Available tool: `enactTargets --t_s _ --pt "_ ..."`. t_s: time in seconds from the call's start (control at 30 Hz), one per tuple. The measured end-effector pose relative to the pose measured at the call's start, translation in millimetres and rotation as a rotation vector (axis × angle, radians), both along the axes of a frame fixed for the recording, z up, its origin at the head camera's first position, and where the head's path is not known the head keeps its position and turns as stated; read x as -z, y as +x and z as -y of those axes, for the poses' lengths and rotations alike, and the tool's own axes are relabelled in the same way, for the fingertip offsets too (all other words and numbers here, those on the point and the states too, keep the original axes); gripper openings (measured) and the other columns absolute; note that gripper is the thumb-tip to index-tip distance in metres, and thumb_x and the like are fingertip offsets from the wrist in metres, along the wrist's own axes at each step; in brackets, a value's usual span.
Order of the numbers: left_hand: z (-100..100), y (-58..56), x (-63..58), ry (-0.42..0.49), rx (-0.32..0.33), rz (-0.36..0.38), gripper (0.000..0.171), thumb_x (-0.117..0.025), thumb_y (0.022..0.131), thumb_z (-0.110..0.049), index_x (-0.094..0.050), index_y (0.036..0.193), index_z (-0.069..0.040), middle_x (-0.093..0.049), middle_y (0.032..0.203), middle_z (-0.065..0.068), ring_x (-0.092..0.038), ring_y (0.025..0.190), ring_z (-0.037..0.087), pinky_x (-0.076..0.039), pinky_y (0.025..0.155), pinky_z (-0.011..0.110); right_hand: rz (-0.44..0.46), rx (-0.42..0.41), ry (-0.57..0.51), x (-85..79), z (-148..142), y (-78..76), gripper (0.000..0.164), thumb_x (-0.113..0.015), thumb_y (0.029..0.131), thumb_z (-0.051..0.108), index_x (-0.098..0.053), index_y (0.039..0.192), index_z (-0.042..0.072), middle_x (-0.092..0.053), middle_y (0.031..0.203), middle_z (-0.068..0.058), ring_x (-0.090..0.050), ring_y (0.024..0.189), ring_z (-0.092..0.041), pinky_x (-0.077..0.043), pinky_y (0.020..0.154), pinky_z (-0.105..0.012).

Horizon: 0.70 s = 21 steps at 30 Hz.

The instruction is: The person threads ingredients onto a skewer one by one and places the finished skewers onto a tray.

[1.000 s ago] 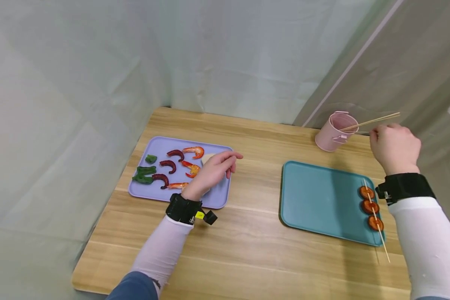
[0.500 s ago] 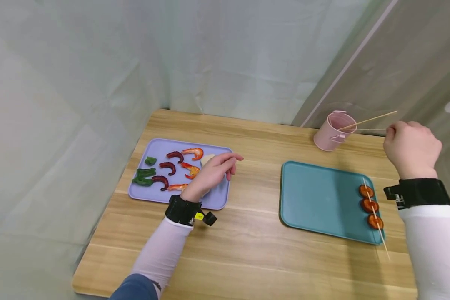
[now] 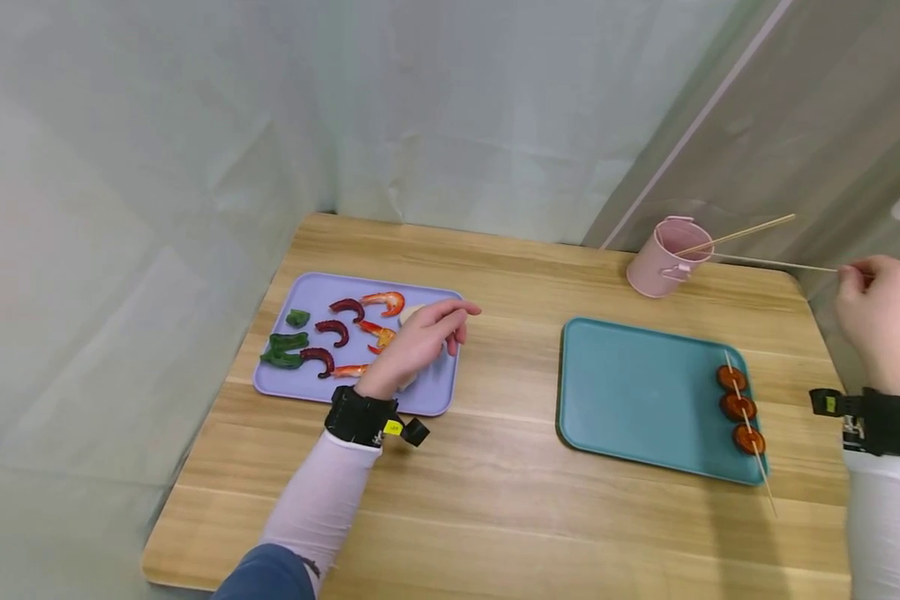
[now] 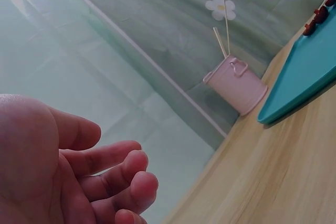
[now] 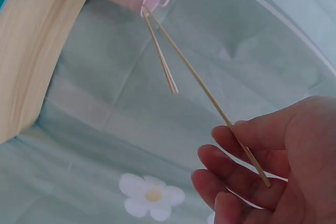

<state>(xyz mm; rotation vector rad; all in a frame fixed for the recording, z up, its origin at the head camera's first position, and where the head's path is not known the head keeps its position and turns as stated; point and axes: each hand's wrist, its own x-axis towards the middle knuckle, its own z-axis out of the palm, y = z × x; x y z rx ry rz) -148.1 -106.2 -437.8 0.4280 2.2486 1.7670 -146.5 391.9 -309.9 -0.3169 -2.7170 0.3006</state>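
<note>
Wooden skewer (image 5: 205,88), pinched by right hand (image 3: 888,321), slants from bucket (image 3: 656,270); left hand (image 3: 418,346) loose.

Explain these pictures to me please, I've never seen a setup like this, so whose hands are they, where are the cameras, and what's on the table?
There's no robot here, just a person working bare-handed. The wide picture comes from a camera worn on the head, looking down; the two close-ups come from cameras on the left and right wrists.

On the wooden table are a lilac tray with shrimp-like pieces, dark red curved pieces and green pieces; a teal tray with three round slices on a stick; and a pink bucket with thin sticks poking out.

The right hand pinches one thin stick, its far end at the bucket's mouth. The left hand is over the lilac tray, apparently holding nothing.
</note>
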Motion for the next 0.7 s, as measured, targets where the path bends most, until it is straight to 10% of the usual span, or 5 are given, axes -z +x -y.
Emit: enactTargets --t_s 0.3,0.5,0.7 --pt "9.8 -0.8 -1.6 -0.045 -0.02 -0.031 0.033 -0.043 0.108 -0.028 -0.06 0.129 -0.009 -0.058 0.085 0.02 -0.056 0.069 0.029 -0.034 0.052 0.028 0.033 0.104 -0.144 -3.6 -2.9 7.9 0.039 -0.034 0.106 0.016 -0.051 0.118 -0.017 -0.048 0.092 -0.027 -0.035 0.061 -0.009 -0.029 0.052 -0.026" --pt "20.2 -3.3 -5.6 -0.036 -0.051 -0.01 0.034 -0.043 0.108 -0.032 -0.06 0.129 -0.011 -0.057 0.087 0.025 -0.048 0.071 0.05 -0.029 0.041 0.024 0.108 0.112 -0.135 5.6 7.8 20.5 0.05 -0.028 0.108 0.027 -0.048 0.127 -0.015 -0.052 0.093 -0.029 -0.044 0.056 -0.025 -0.033 0.044 -0.029" --pt "35.2 -6.6 -13.4 -0.034 -0.115 -0.038 0.034 -0.042 0.108 -0.032 -0.06 0.129 -0.012 -0.056 0.088 0.025 -0.054 0.073 0.039 -0.04 0.056 0.028 0.176 0.088 -0.168 25.5 22.5 32.1 0.056 -0.023 0.108 0.035 -0.042 0.133 -0.012 -0.06 0.09 -0.027 -0.052 0.06 -0.035 -0.038 0.049 -0.044"
